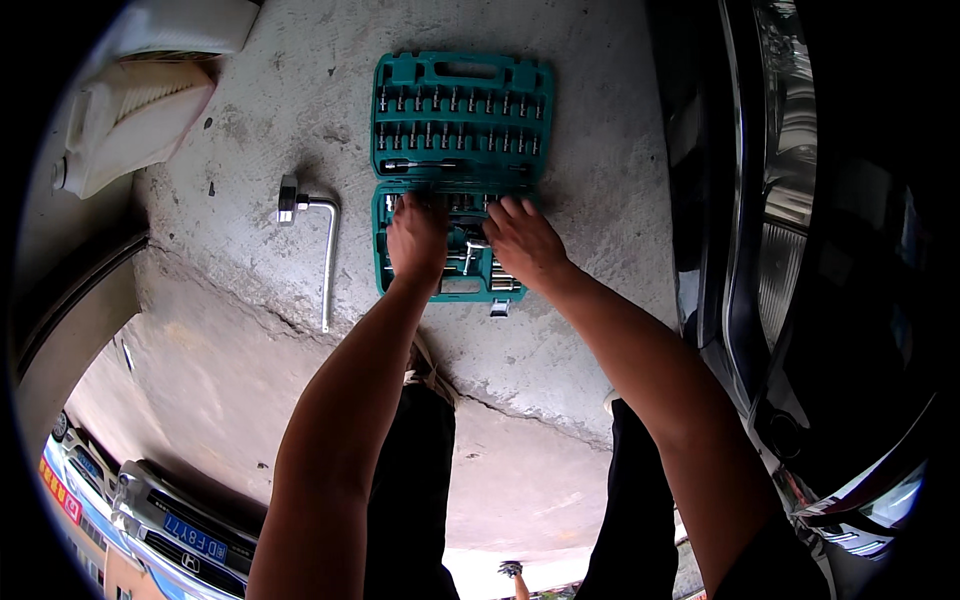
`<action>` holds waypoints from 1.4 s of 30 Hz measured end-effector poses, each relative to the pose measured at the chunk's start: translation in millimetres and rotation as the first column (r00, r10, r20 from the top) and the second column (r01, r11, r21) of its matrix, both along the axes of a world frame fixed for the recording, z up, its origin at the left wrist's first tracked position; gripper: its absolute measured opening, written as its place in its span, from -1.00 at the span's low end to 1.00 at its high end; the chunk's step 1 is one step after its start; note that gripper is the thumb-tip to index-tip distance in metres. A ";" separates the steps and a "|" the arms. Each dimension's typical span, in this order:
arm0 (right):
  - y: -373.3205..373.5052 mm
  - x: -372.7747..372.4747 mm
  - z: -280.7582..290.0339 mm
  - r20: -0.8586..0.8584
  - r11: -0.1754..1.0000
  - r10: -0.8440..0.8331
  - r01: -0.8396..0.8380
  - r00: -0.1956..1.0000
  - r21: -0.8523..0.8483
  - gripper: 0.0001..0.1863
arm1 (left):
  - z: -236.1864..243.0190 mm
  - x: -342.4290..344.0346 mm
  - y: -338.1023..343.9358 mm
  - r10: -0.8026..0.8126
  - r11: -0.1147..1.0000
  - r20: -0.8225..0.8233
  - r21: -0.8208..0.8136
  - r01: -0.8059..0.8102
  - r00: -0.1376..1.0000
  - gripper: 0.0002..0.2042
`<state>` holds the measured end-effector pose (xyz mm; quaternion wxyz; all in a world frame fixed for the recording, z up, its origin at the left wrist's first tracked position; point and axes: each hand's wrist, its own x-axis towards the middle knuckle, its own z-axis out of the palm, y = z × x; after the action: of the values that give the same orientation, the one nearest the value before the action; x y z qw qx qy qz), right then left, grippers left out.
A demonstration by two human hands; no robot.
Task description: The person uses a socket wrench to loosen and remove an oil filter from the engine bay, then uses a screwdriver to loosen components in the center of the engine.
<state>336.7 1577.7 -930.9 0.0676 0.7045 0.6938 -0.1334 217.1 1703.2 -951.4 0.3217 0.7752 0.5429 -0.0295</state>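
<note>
A green socket set case (460,67) lies unfolded on the concrete. Its far half carries rows of small bit sockets (455,100) and a screwdriver-like handle (425,165). Over the near half, my left hand (415,240) reaches in at the left side, fingers bent down among the sockets; what they grip, if anything, is hidden. At the right side of that half is my right hand (522,240), its fingers curled over the sockets and their tips partly hidden. Between the hands a chrome ratchet-like tool (472,255) shows, with long sockets (505,280) close to my right wrist.
Left of the case lies an L-shaped metal bar (329,265) with a dark round socket head (288,200). White plastic jugs (140,125) stand far left. A dark car (770,230) borders the right. Parked cars (180,520) show lower left. A crack (540,425) crosses the floor near my feet.
</note>
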 end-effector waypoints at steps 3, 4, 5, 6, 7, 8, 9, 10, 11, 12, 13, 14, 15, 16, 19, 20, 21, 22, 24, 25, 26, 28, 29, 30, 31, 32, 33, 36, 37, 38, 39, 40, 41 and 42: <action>-4.9 5.5 -7.7 -0.058 0.999 -0.039 0.039 0.998 0.002 -0.86 | 9.2 -14.0 0.0 0.020 0.999 0.229 0.035 -0.029 0.973 -0.76; -0.9 2.2 -4.2 -0.141 0.997 -0.060 0.065 0.988 0.032 -0.85 | 8.3 -29.4 1.8 0.021 0.997 0.315 0.069 -0.046 0.949 -0.76; 5.9 -0.2 -1.5 -0.150 1.000 -0.018 0.017 0.989 -0.006 -0.83 | 9.0 -47.4 4.8 0.153 0.987 0.283 -0.003 -0.159 0.947 -0.79; 6.1 -4.5 -3.8 -0.144 1.000 -0.024 0.022 0.989 -0.016 -0.83 | 15.3 -57.6 2.6 0.279 0.960 0.247 -0.087 -0.266 0.928 -0.80; 5.5 -5.9 -8.5 -0.095 0.999 -0.009 0.005 0.995 -0.043 -0.83 | 21.1 -63.5 0.2 0.476 0.873 0.250 -0.251 -0.418 0.843 -0.78; 5.2 -8.1 -11.5 -0.048 0.997 0.008 -0.011 0.999 -0.070 -0.83 | 29.0 -70.3 -3.5 0.652 0.736 0.213 -0.408 -0.540 0.728 -0.74; 6.3 -14.5 -8.2 0.029 0.993 0.010 -0.006 1.000 -0.117 -0.82 | 44.2 -76.9 -7.1 0.821 0.527 0.123 -0.540 -0.656 0.558 -0.71; 6.9 -21.5 -8.5 0.099 0.993 -0.019 0.030 0.995 -0.117 -0.82 | 63.1 -80.2 -8.4 0.930 0.286 0.008 -0.642 -0.711 0.366 -0.67; 7.7 -25.9 -8.2 0.135 0.993 -0.050 0.063 0.990 -0.096 -0.82 | 76.7 -88.2 -9.9 0.959 0.184 -0.040 -0.667 -0.722 0.281 -0.69; 7.9 -28.2 -4.4 0.168 0.993 -0.083 0.096 0.982 -0.073 -0.81 | 88.9 -98.3 -11.2 0.976 0.082 -0.090 -0.685 -0.723 0.196 -0.70; 8.9 -31.9 6.4 0.164 0.990 -0.089 0.106 0.982 -0.096 -0.83 | 100.4 -111.7 -12.0 0.977 0.029 -0.131 -0.705 -0.709 0.169 -0.73; 2.0 -29.0 11.3 0.124 0.986 -0.165 0.167 0.978 -0.005 -0.88 | 113.1 -116.2 -16.5 0.973 -0.021 -0.172 -0.732 -0.680 0.155 -0.76; -2.9 -26.1 18.9 0.039 0.973 -0.229 0.227 0.973 0.042 -0.89 | 127.3 -117.0 -26.6 0.975 -0.068 -0.193 -0.726 -0.684 0.108 -0.80; -6.5 -24.0 30.4 -0.044 0.953 -0.288 0.290 0.957 0.081 -0.88 | 142.6 -114.7 -41.1 0.973 -0.118 -0.223 -0.720 -0.683 0.067 -0.84; -26.5 -22.8 93.2 -0.188 0.875 -0.409 0.443 0.893 0.195 -0.80 | 192.6 -92.7 -93.5 0.936 -0.278 -0.350 -0.658 -0.700 -0.043 -0.82; -31.6 -25.1 125.1 -0.185 0.919 -0.330 0.360 0.926 0.159 -0.75 | 205.3 -91.1 -104.4 0.937 -0.283 -0.347 -0.667 -0.689 -0.049 -0.84; -36.3 -31.9 168.0 -0.354 0.888 -0.431 0.459 0.830 -0.006 -0.69 | 228.2 -87.0 -105.9 0.921 -0.320 -0.387 -0.680 -0.660 -0.048 -0.85; -65.8 -33.5 186.9 -0.509 0.761 -0.481 0.628 0.714 0.162 -0.64 | 253.0 -69.1 -114.4 0.916 -0.332 -0.402 -0.781 -0.529 0.019 -0.86; -65.7 -52.4 285.7 -0.680 0.663 -0.372 0.694 0.631 0.281 -0.57 | 302.8 -89.7 -90.1 0.958 -0.241 -0.279 -0.910 -0.336 0.070 -0.86; -65.2 -56.8 348.9 -0.727 0.705 -0.434 0.703 0.533 0.095 -0.55 | 317.2 -96.3 -77.5 0.993 -0.078 -0.107 -0.926 -0.369 0.057 -0.64; -94.7 -56.7 385.1 -0.773 0.686 -0.443 0.727 0.454 0.033 -0.55 | 328.5 -99.3 -83.0 0.972 0.026 -0.047 -0.952 -0.304 0.231 -0.52; -155.3 -41.9 500.1 -0.852 0.537 -0.501 0.827 0.154 -0.167 -0.58 | 389.9 -44.9 -83.3 0.876 0.212 0.101 -0.959 -0.189 0.471 -0.37; -174.9 -40.8 537.2 -0.638 0.604 -0.664 0.783 0.390 -0.150 -0.59 | 443.5 -8.9 -92.2 0.870 0.234 0.165 -0.967 -0.095 0.466 -0.41; -191.2 -29.1 599.0 -0.691 0.461 -0.719 0.800 0.081 -0.385 -0.48 | 497.0 15.5 -112.2 0.860 0.233 0.196 -0.972 -0.020 0.472 -0.44; -213.4 -13.9 634.0 -0.814 0.397 -0.581 0.880 0.022 -0.259 -0.52 | 548.6 39.6 -135.4 0.854 0.228 0.223 -0.973 0.048 0.470 -0.47; -227.8 -5.8 661.4 -0.914 0.322 -0.407 0.936 0.000 -0.143 -0.54 | 593.3 56.9 -149.8 0.855 0.230 0.253 -0.967 0.106 0.453 -0.50; -246.6 3.2 675.0 -0.917 0.241 -0.399 0.963 -0.015 -0.120 -0.51 | 609.7 90.6 -177.0 0.873 0.224 0.177 -0.973 -0.050 0.453 -0.60; -311.9 50.7 763.8 -0.944 -0.057 -0.056 0.945 -0.324 -0.321 -0.44 | 720.1 199.3 -273.4 0.891 0.101 0.088 -0.995 -0.005 0.445 -0.68; -334.0 67.8 782.4 -0.944 -0.075 0.082 0.943 -0.319 -0.325 -0.45 | 754.7 224.3 -300.5 0.870 0.116 0.188 -0.976 0.182 0.456 -0.72; -356.5 81.4 796.0 -0.926 -0.097 0.212 0.936 -0.313 -0.339 -0.46 | 794.4 251.1 -326.6 0.837 0.220 0.292 -0.954 0.204 0.462 -0.76; -376.2 99.4 816.1 -0.848 -0.052 0.452 0.941 -0.277 -0.334 -0.50 | 825.7 272.3 -350.6 0.871 0.217 0.275 -0.959 0.183 0.406 -0.77; -394.7 113.0 838.2 -0.711 -0.025 0.664 0.943 -0.232 -0.331 -0.54 | 856.2 298.8 -370.0 0.891 0.171 0.200 -0.980 0.107 0.408 -0.81; -412.5 129.0 859.0 -0.744 -0.090 0.639 0.941 -0.196 -0.326 -0.53 | 869.9 317.9 -384.7 0.901 0.191 0.247 -0.964 0.184 0.356 -0.80; -430.8 142.3 875.3 -0.773 -0.161 0.613 0.931 -0.165 -0.327 -0.51 | 894.4 335.8 -405.5 0.900 0.194 0.279 -0.945 0.265 0.336 -0.78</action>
<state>479.0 1147.0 -55.5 -0.9156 0.3925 -0.0617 -0.0619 552.9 1297.8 -57.1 0.9155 0.1341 0.3472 0.1528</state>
